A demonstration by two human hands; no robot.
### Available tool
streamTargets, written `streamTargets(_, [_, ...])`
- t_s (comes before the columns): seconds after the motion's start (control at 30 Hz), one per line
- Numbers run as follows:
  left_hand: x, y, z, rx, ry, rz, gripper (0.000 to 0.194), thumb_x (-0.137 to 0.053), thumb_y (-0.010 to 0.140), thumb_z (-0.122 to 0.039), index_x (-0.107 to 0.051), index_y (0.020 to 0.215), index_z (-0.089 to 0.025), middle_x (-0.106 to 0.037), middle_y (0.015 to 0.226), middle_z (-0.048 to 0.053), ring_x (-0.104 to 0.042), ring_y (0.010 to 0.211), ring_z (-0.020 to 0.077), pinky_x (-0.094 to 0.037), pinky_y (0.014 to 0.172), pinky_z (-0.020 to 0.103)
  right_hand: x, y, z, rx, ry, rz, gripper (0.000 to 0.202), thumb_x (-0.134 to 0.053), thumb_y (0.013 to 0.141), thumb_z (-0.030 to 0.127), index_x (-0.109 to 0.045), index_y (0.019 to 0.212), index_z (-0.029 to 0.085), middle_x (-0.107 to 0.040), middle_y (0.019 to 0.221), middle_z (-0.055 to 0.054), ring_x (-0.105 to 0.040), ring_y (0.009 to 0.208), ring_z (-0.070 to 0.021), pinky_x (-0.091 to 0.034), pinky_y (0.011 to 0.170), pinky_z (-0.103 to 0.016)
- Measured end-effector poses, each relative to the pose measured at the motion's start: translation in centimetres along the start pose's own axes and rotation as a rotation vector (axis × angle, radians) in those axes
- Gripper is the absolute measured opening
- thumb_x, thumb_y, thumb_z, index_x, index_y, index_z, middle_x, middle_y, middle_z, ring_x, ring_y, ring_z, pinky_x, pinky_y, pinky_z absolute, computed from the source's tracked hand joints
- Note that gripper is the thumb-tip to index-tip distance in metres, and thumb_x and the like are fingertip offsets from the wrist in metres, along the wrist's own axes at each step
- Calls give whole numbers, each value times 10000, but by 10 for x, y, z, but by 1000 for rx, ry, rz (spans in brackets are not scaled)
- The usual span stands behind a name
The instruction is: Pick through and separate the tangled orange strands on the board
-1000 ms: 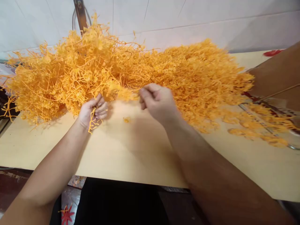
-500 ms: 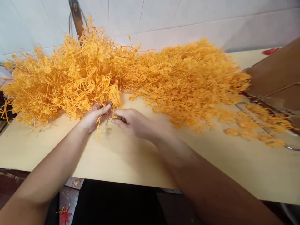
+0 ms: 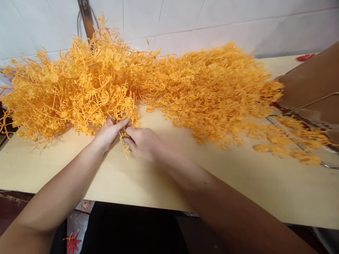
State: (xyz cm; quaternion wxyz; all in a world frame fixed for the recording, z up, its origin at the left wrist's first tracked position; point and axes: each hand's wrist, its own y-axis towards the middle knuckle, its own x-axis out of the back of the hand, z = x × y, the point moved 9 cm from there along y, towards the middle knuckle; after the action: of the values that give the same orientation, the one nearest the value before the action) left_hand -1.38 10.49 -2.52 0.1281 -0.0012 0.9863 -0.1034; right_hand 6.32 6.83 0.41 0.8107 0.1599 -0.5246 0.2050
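Observation:
My left hand (image 3: 111, 135) is closed at the front edge of a big heap of orange artificial flower sprigs (image 3: 90, 84), its thumb pressed on a thin sprig. Against its fingertips, my right hand (image 3: 143, 141) pinches with thumb and curled fingers at the same spot. A thin orange sprig (image 3: 125, 146) hangs down between the two hands. The fingers cover whatever else lies in the grip.
More orange sprigs (image 3: 212, 88) spread to the right across the pale tabletop (image 3: 164, 183). A brown cardboard piece (image 3: 312, 77) and thin metal rods (image 3: 329, 165) are at the right. A brown upright post (image 3: 87, 19) stands before the tiled wall. Below lies a red leaf (image 3: 72, 243).
My right hand has moved slightly down and in against the left, which has shifted a little right. The hanging sprig has swung right, and the dark bit in my right fingers is now hidden.

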Motion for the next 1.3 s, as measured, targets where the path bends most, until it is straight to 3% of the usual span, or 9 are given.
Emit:
streamTargets(0.23, [5, 6, 3, 42, -105, -74, 218, -524, 728, -46, -349, 684, -168, -497, 494, -62, -498, 454, 47, -404, 499, 163, -1, -2, 10, 135, 7, 6, 266, -374, 770, 102, -535, 980, 120, -630, 841, -78, -517, 657, -136, -310, 590, -243])
streamTargets(0.37, [26, 12, -1, 72, -132, -214, 187, -422, 695, 22, -383, 687, -160, -409, 458, -68, -379, 360, 36, -315, 397, 151, -22, -31, 72, 495, 109, 248, 149, -426, 715, 101, -542, 774, 174, -557, 661, 3, -397, 547, -91, -255, 527, -227])
streamTargets(0.43, [28, 13, -5, 71, -136, -181, 168, -421, 709, 4, -388, 682, -158, -400, 465, -60, -369, 362, 38, -305, 389, 150, -25, -42, 90, 624, 120, 268, 131, -431, 706, 117, -526, 764, 187, -546, 661, 7, -359, 536, -93, -214, 502, -237])
streamTargets(0.53, [12, 9, -4, 126, -174, 28, 180, -429, 762, -59, -344, 643, -164, -367, 465, -55, -360, 373, 41, -286, 385, 148, -5, -31, 68, 482, 260, 81, 112, -406, 747, 138, -468, 656, 156, -487, 614, 3, -348, 535, -78, -251, 524, -229])
streamTargets(0.67, [0, 1, -2, 163, -187, 137, 256, -404, 796, -79, -274, 595, -171, -312, 456, -55, -325, 362, 43, -263, 381, 153, 32, -14, -9, 91, 607, -185, 65, -432, 699, 126, -491, 685, 148, -455, 580, 20, -375, 505, -64, -285, 497, -210])
streamTargets(0.8, [-11, -3, 2, 208, -232, 217, 291, -362, 813, -73, -239, 568, -169, -232, 457, -59, -247, 347, 40, -231, 373, 158, 24, -10, -55, -263, 1015, -187, 135, -435, 652, 88, -471, 758, 163, -465, 538, 45, -402, 440, -55, -310, 451, -193])
streamTargets(0.93, [-17, -8, 5, 242, -243, 267, 343, -365, 821, -91, -195, 532, -167, -197, 468, -54, -241, 355, 40, -216, 378, 169, -9, -9, -52, -451, 1374, -13, 102, -477, 711, 181, -427, 800, 189, -513, 668, 32, -470, 434, -54, -299, 396, -178])
streamTargets(1.1, [-28, -16, 5, 216, -162, 396, 287, -339, 826, -85, -323, 546, -145, -229, 451, -51, -253, 355, 41, -235, 393, 165, -23, -4, -34, -411, 1563, 110, 293, -475, 788, 488, -432, 853, 205, -486, 680, 30, -452, 435, -51, -303, 385, -169])
streamTargets(1.3, [-28, -14, 4, 191, -137, 372, 280, -343, 831, -95, -315, 559, -154, -220, 437, -61, -235, 342, 38, -216, 385, 162, -15, 2, -42, -383, 1387, -50, 197, -401, 872, 272, -386, 700, 178, -361, 523, 72, -283, 386, -27, -187, 393, -165])
